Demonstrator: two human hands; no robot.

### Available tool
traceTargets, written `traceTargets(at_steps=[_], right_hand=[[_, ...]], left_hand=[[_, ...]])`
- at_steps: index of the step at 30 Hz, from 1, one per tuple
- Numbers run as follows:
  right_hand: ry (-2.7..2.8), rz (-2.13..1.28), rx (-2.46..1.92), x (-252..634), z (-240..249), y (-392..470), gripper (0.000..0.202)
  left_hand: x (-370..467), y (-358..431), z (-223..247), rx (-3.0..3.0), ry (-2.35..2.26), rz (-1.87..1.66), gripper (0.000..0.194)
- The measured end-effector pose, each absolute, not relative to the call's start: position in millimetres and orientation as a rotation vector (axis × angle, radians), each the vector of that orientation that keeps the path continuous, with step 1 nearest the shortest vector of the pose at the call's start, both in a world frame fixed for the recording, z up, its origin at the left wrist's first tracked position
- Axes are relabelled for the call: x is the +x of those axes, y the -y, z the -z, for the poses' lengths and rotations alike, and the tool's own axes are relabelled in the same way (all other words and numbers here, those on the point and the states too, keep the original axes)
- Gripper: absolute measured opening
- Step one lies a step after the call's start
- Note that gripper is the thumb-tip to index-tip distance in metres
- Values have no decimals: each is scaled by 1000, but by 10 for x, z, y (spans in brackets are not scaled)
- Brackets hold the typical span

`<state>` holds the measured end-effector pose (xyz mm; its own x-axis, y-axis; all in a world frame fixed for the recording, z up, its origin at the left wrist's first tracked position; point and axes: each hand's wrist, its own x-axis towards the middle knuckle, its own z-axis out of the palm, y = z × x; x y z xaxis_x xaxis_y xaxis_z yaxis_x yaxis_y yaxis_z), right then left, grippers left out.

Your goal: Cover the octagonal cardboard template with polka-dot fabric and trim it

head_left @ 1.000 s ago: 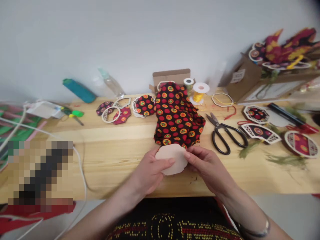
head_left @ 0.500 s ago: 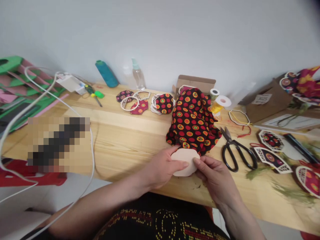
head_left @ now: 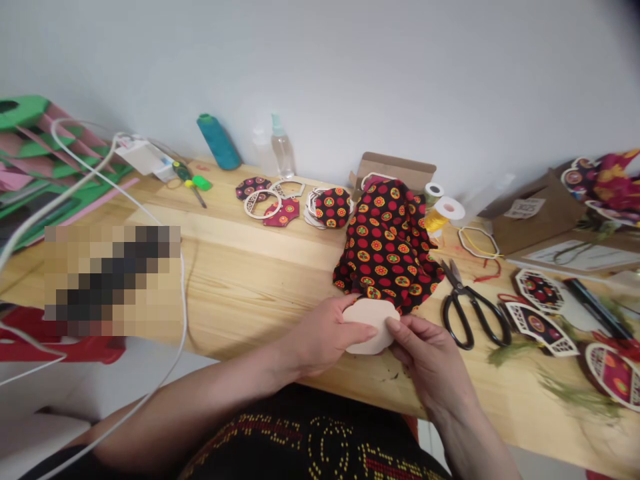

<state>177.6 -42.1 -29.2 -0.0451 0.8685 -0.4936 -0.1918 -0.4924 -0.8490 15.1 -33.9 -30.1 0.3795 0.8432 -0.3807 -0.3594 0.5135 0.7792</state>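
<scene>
A pale, flat piece with scalloped edges (head_left: pixel 369 327) is held between both hands near the front edge of the table. My left hand (head_left: pixel 325 333) pinches it from the left, thumb lying across its face. From the right, my right hand (head_left: pixel 425 347) grips its edge between thumb and fingers. Just beyond the piece lies black fabric with red and orange flower dots (head_left: pixel 387 240), bunched up and reaching to the fingers; whether the hands also hold some of it is hidden. Black-handled scissors (head_left: pixel 470 307) lie to the right of my right hand, blades slightly apart.
At the back stand a teal thread cone (head_left: pixel 219 143), a spray bottle (head_left: pixel 283 150) and thread spools (head_left: pixel 445 213). Fabric-covered shapes (head_left: pixel 330 208) lie left of the fabric. Finished ornaments (head_left: pixel 540 327) and a cardboard box (head_left: pixel 530 207) are at right. A white cable (head_left: pixel 184 287) crosses the left side.
The view has shifted slightly. Both hands keep the same hold on the pale piece, with no clear movement of either.
</scene>
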Motion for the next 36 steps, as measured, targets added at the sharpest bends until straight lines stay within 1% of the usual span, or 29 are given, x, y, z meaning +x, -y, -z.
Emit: traceTargets(at_steps=[7,11,17,19,21,24,26,27,30,32,36], right_hand=[[723,-1669,-1408,1759,269,421,33],[718,-1641,-1405,1717,271,414,29],[869,-1520,-1391,1694,268,394,22],[1046,-1314,-1464,1805,247,367,22],[1268,-874,-1599,2005,235,328,22],[1558,-63,-1881,2377,255,262,24],[1730,185,-2094,2574,280,222,30],[1799,215,-2174,2639,289,205,32],[1908,118,-2298,2710,284,169,29],[1932,64,-2313,2701,263,158,27],[2010,39,-2311,2682,233,161,34]], left_hand=[[162,330,269,600,-836,-849,30],[159,318,231,487,-817,-862,24],[114,277,180,438,-903,-815,30],[96,260,162,433,-947,-802,32],[79,248,144,421,-964,-798,35],[62,241,121,389,-956,-795,37],[57,237,111,378,-947,-795,36],[55,235,108,376,-942,-796,35],[46,226,112,371,-932,-792,34],[31,223,124,364,-931,-790,34],[3,225,139,348,-929,-799,31]])
